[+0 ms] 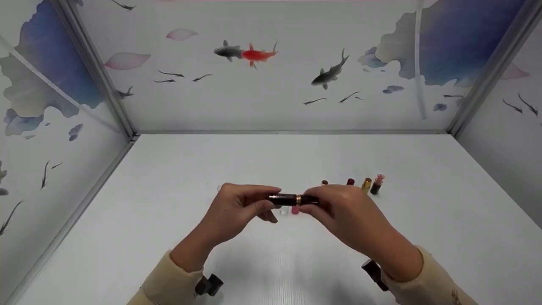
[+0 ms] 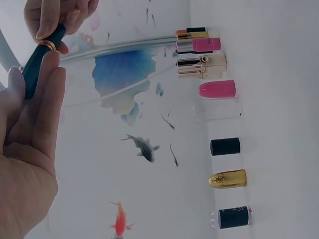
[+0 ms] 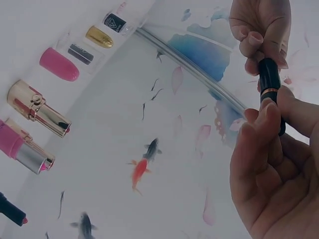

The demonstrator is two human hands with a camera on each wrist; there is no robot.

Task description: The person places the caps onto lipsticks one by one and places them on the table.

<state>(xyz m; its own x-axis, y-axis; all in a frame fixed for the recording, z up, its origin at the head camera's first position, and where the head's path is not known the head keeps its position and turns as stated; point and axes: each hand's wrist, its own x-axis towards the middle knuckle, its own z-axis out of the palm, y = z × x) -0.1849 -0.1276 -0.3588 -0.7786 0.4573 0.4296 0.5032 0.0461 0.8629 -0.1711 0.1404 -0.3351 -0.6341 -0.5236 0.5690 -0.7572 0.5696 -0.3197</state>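
A dark lipstick tube [image 1: 283, 199] with a gold ring is held level above the table, between both hands. My left hand [image 1: 235, 216] pinches its longer end between thumb and fingers. The other end, past the gold ring, is gripped by my right hand [image 1: 353, 212], whose fingers hide part of it. In the left wrist view the tube [image 2: 34, 72] slants between the two hands, still in one piece. In the right wrist view the left hand [image 3: 264, 30] grips the tube's upper part, and the right fingers curl near the ring.
Behind the hands stand a gold lipstick piece [image 1: 366, 184] and a pink-and-black one [image 1: 378, 184]. The left wrist view shows a row with a pink cap [image 2: 217, 89], a black cap [image 2: 225, 146] and a gold cap [image 2: 228, 179]. Fish-printed panels wall the white table [image 1: 127, 237].
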